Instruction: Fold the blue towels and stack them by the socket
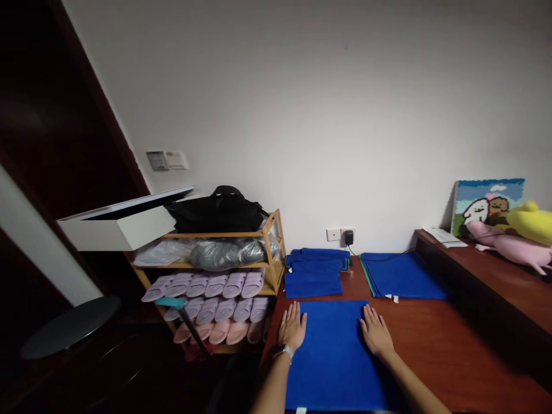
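Observation:
A blue cloth (334, 356) lies flat on the reddish-brown wooden table (448, 351), a small white tag at its near edge. My left hand (293, 328) rests flat on the cloth's left edge, fingers stretched forward; a watch or bracelet circles that wrist. On the right edge lies my right hand (376, 332), palm down with its fingers extended. Neither hand grips anything. Beyond the cloth sit several folded blue cloths (314, 283) in a loose pile. To their right is a flat stack of blue cloths (403, 276) with white tags at the front.
A wooden shoe rack (276, 270) with several slippers (215, 284) stands left of the table, a black bag (218, 213) and a white box (116, 233) on top. A round stool (71, 328) is far left. Plush toys (513, 244) lie on the raised ledge at right. A black plug (348, 237) trails a cable.

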A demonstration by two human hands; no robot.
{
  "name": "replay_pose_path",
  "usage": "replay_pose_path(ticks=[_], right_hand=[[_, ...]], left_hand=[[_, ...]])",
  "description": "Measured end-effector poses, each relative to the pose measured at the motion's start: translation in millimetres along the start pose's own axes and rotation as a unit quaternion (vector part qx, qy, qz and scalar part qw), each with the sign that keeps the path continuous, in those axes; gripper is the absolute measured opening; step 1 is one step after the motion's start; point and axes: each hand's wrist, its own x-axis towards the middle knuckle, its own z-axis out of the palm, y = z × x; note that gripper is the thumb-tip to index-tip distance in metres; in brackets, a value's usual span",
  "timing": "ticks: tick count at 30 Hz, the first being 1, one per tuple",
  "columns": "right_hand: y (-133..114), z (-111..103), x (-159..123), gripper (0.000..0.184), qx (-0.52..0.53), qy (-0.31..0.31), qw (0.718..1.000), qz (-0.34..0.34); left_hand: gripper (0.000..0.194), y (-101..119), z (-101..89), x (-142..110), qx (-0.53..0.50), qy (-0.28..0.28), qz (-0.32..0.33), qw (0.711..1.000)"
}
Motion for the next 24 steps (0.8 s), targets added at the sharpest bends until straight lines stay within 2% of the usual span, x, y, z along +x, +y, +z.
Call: replay_pose_path(ticks=[5, 8, 11, 15, 17, 18, 20, 24], right_hand=[[3.0, 1.0, -17.3, 0.069, -0.001, -0.002, 1.0, -0.015], [0.6, -0.9, -17.8, 0.07, -0.005, 0.0, 1.0, -0.009], [-0.7, -1.6, -16.3, 0.069, 0.003, 0.005, 1.0, -0.006], [0.5, -1.7, -17.0, 0.068, 0.005, 0.011, 1.0, -0.016], [0.9, -2.0, -18.0, 0.068, -0.003, 0.013, 1.0, -0.018], [0.9, -2.1, -18.3, 0.068, -0.007, 0.014, 1.0, -0.019], [0.7, -2.2, -18.5, 0.068, -0.008, 0.015, 1.0, -0.019], [0.7, -0.5, -17.4, 0.068, 0.007, 0.015, 1.0, -0.012]], left_hand=[[0.063, -2.7, -6.6, 3.8, 0.006, -0.003, -0.004, 1.0], [0.065, 14.4, -13.3, 3.2, 0.013, 0.01, -0.009, 1.0], [0.065, 61.9, -11.6, -7.2, -0.019, 0.022, 0.037, 0.999], [0.065, 139.0, 5.9, -32.8, -0.079, -0.014, 0.153, 0.985], [0.066, 157.8, 13.5, -43.4, -0.094, -0.032, 0.169, 0.981], [0.067, 159.0, 15.3, -47.1, -0.097, -0.038, 0.168, 0.98], [0.068, 144.9, 14.2, -51.2, -0.089, -0.044, 0.154, 0.983], [0.072, 76.1, -1.0, -55.0, -0.043, -0.044, 0.069, 0.996]])
